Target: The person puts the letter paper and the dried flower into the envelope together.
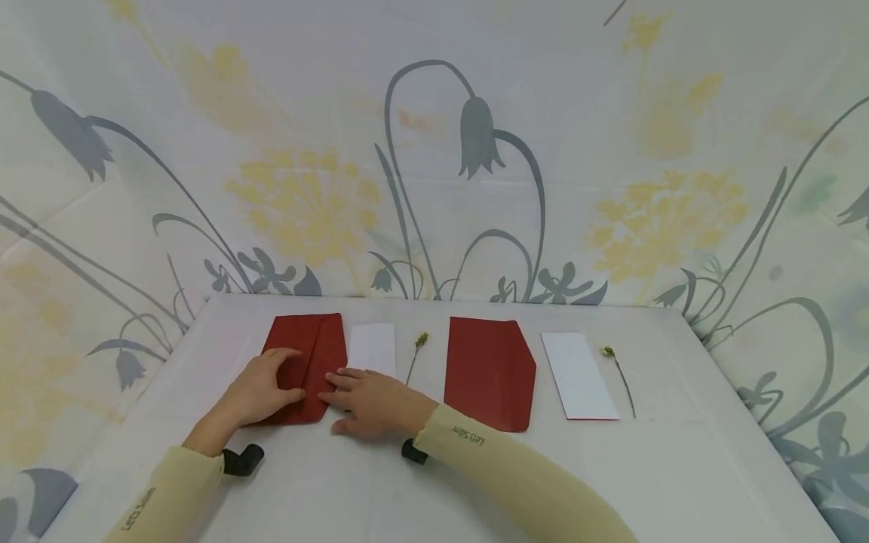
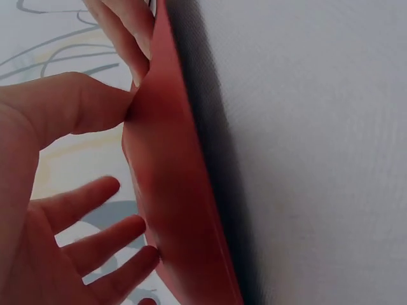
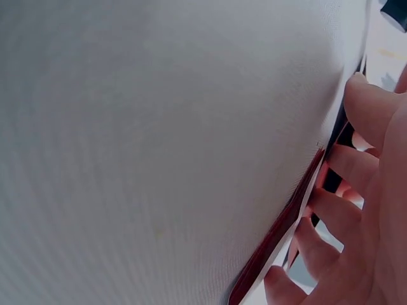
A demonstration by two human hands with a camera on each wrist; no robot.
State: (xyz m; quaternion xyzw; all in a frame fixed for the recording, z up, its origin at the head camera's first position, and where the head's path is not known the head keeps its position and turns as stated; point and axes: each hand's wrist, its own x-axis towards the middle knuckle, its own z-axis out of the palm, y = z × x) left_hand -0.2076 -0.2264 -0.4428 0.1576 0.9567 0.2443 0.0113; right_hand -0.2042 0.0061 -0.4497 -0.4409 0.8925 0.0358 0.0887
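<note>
A red envelope with its flap folded over lies at the left of the table. My left hand rests on its near left part, fingers spread and slightly bent. In the left wrist view the thumb touches the red paper, and the other fingers are apart. My right hand lies palm down, its fingertips at the envelope's right edge. The right wrist view shows its fingers loosely extended. A white card lies just beyond the right hand, its lower part hidden.
A yellow-headed dried flower lies right of that card, its stem partly behind the right hand. Farther right are a second red envelope, another white card and another dried flower. A flower-printed cloth rises behind the white table.
</note>
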